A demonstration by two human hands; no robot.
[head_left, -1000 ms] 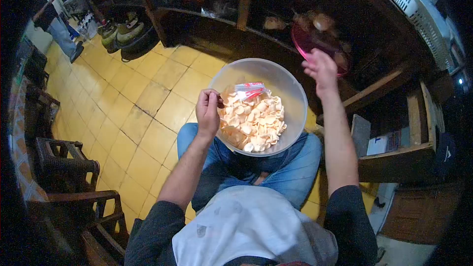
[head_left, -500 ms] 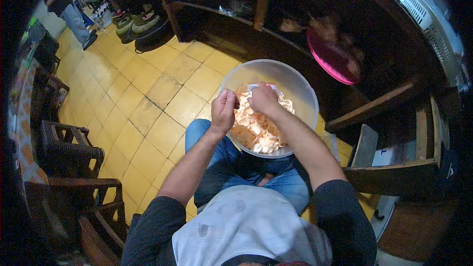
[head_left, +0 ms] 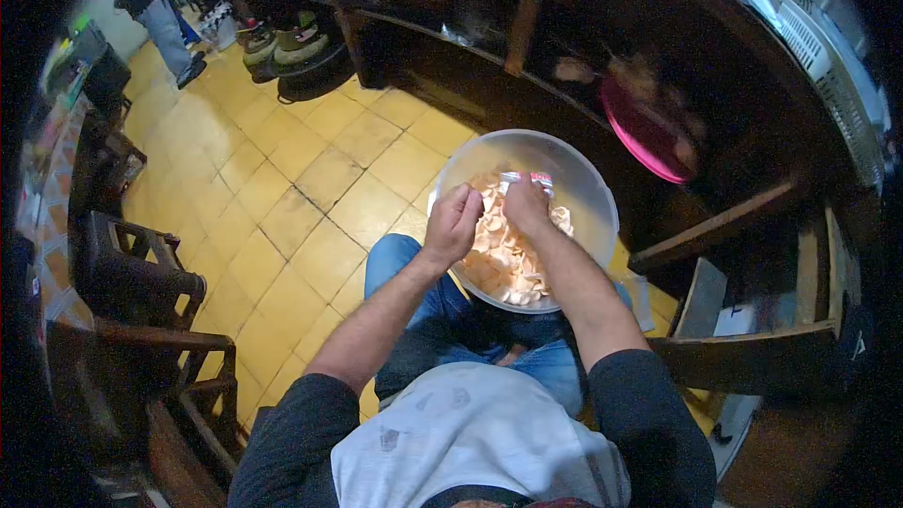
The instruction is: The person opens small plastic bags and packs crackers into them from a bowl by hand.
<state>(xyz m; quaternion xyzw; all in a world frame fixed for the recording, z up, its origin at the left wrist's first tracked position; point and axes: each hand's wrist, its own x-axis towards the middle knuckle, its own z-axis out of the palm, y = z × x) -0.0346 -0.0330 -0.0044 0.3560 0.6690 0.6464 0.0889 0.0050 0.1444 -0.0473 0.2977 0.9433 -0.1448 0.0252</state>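
A large translucent round tub (head_left: 602,174) rests at my lap, between my knees. Thin, pale orange chips (head_left: 513,268) lie inside it. My right hand (head_left: 528,206) reaches into the tub, fingers closed on a small plastic packet (head_left: 541,179) with a red and silver-white top edge; the packet's lower part is hidden behind the hand. My left hand (head_left: 455,224) is closed in a fist over the tub's left rim, close to the right hand. Whatever its fingers grip is hidden from view.
Dark wooden shelving (head_left: 433,85) runs behind the tub, with a pink basin (head_left: 644,136) on it. Brown plastic stools (head_left: 141,268) stand at the left on yellow floor tiles (head_left: 329,179). Another person (head_left: 155,9) stands at the far left. A wooden frame (head_left: 752,343) is close at my right.
The view has shifted slightly, so the surroundings sit lower and further right. My left hand has moved a little inward over the tub. More of the packet's red and silver edge shows.
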